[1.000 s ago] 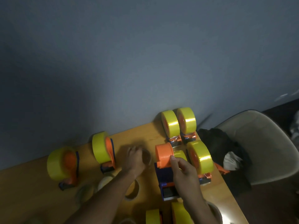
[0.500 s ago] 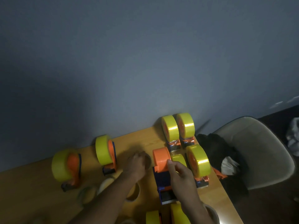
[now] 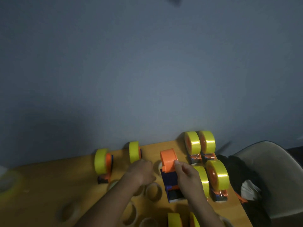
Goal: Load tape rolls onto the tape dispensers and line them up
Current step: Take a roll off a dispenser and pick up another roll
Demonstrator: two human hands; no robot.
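Observation:
An empty tape dispenser (image 3: pixel 168 159), with an orange wheel and a blue body, stands in the middle of the wooden table (image 3: pixel 41 185). My right hand (image 3: pixel 188 176) grips it from the right, thumb on the orange wheel. My left hand (image 3: pixel 141 171) is just left of it, fingers curled over a pale tape roll (image 3: pixel 158 166) that is mostly hidden. Loaded dispensers with yellow rolls stand around: two at the back right (image 3: pixel 199 143), two at the right (image 3: pixel 217 174), two at the back left (image 3: pixel 100 161).
Loose pale tape rolls (image 3: pixel 153 191) lie on the table under my forearms. Two more yellow rolls (image 3: pixel 173 219) show at the bottom edge. A pale chair (image 3: pixel 262 174) with dark clothing (image 3: pixel 232 171) stands off the table's right edge. A grey wall is right behind the table.
My right hand has shifted the empty dispenser back and left, away from the loaded pair on the right. My left hand moved the same way. The view has tilted up.

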